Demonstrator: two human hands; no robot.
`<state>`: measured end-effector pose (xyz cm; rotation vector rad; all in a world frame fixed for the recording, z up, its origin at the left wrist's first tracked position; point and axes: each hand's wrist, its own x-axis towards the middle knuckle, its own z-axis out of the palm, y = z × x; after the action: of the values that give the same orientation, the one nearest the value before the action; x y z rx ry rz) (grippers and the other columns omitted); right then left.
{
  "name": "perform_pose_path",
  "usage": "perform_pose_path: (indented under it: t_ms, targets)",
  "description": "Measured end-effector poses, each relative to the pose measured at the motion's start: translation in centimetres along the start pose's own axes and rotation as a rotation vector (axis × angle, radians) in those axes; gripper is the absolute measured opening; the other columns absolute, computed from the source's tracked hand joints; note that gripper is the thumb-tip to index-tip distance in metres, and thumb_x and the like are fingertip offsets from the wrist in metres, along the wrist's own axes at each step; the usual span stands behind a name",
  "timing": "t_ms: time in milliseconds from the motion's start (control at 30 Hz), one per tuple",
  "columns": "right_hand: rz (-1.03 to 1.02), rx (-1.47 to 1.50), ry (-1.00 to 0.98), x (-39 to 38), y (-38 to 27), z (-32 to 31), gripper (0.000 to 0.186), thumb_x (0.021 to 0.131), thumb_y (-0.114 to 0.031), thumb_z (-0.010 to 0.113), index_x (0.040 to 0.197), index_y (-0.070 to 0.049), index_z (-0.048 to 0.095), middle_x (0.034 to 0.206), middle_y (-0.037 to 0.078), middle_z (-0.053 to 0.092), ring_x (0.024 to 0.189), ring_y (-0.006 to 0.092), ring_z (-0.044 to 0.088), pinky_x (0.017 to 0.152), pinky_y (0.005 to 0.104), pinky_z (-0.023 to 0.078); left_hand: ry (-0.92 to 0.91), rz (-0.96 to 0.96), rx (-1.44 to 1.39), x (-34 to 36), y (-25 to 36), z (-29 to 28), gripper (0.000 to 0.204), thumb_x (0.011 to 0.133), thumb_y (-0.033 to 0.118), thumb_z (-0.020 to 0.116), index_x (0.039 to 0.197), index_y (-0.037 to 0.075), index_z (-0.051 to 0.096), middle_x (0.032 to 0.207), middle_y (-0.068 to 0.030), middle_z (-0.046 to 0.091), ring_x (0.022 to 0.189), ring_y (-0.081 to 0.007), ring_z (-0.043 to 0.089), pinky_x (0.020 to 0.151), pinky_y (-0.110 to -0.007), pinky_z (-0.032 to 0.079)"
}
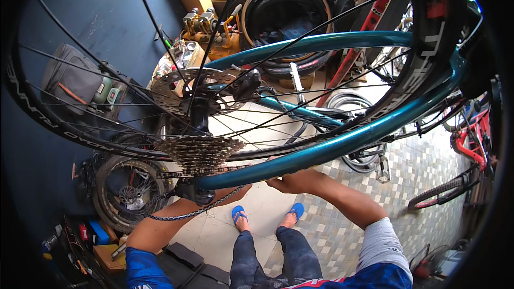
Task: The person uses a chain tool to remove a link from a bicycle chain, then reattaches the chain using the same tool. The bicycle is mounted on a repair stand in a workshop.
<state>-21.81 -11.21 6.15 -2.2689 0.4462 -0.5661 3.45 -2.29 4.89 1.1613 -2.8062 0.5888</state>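
A teal bicycle frame (321,142) hangs close in front of me, with a black-rimmed wheel mounted in it. At the hub are a cassette (201,150) and a disc brake rotor (171,91). A chain (201,210) loops down below the rear derailleur (195,192). My left hand (239,191) reaches behind the lower frame tube, its fingers hidden. Beside it, my right hand (289,182) is just under the same tube with its fingers curled in; what they hold is hidden behind the tube.
Several tyres (286,0) stack at the back beside a yellow air compressor (214,37). A grey bag (72,77) stands by the dark left wall, another wheel (128,192) below it. To the right is a red bicycle (471,144). A black hose coil (353,101) lies on the tiled floor.
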Motion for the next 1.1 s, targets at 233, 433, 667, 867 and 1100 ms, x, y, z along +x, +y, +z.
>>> perform_pose_path:
  t_ms: [233, 433, 667, 867, 1100]
  targets:
    - [0.146, 0.299, -0.031, -1.0, 2.1, 0.5, 0.028, 0.099, -0.027, 0.068, 0.120, -0.008, 0.069, 0.101, 0.009, 0.073, 0.099, 0.0254, 0.067, 0.089, 0.0388, 0.050, 0.085, 0.011, -0.584, -2.6, -0.2, 5.8, 0.017, 0.096, 0.018, 0.063, 0.110, 0.009, 0.066, 0.089, -0.0028, 0.069, 0.080, -0.0137, 0.068, 0.073, -0.029, 0.056]
    - [0.143, 0.040, 0.056, -0.2, 0.7, 1.9, 0.026, 0.091, -0.023, 0.073, 0.113, -0.009, 0.071, 0.097, 0.012, 0.072, 0.094, 0.0313, 0.067, 0.082, 0.0403, 0.051, -0.112, 0.033, -0.031, -4.9, 1.0, 11.0, 0.048, 0.107, 0.043, 0.038, 0.136, 0.009, 0.053, 0.116, -0.0135, 0.061, 0.090, -0.0188, 0.067, 0.077, -0.034, 0.062]
    - [0.095, -0.132, 0.207, 0.1, -0.7, 3.0, 0.021, 0.087, -0.014, 0.071, 0.108, -0.008, 0.071, 0.098, 0.014, 0.070, 0.089, 0.0333, 0.066, 0.077, 0.0424, 0.051, -0.190, 0.029, 0.233, -2.7, 1.3, 10.3, 0.039, 0.105, 0.039, 0.044, 0.117, 0.007, 0.062, 0.092, -0.0078, 0.063, 0.100, -0.0173, 0.065, 0.083, -0.028, 0.055]
    - [0.210, 0.210, 0.119, -0.6, 0.6, 1.8, 0.017, 0.095, -0.004, 0.066, 0.111, -0.002, 0.069, 0.096, 0.011, 0.072, 0.090, 0.0204, 0.070, 0.078, 0.0358, 0.056, -0.374, -0.535, -1.374, 0.0, -0.3, 3.8, 0.023, 0.104, 0.022, 0.053, 0.119, 0.006, 0.061, 0.097, -0.0072, 0.066, 0.091, -0.0161, 0.063, 0.082, -0.032, 0.053]
    - [0.285, 0.210, 0.097, -0.7, 0.3, 1.8, 0.021, 0.092, -0.001, 0.065, 0.113, -0.003, 0.070, 0.099, 0.013, 0.072, 0.093, 0.0273, 0.069, 0.081, 0.0392, 0.055, -0.364, -0.640, -1.530, -1.6, -0.2, 6.2, 0.032, 0.099, 0.023, 0.059, 0.127, 0.008, 0.062, 0.110, -0.0078, 0.070, 0.095, -0.0191, 0.067, 0.090, -0.033, 0.054]
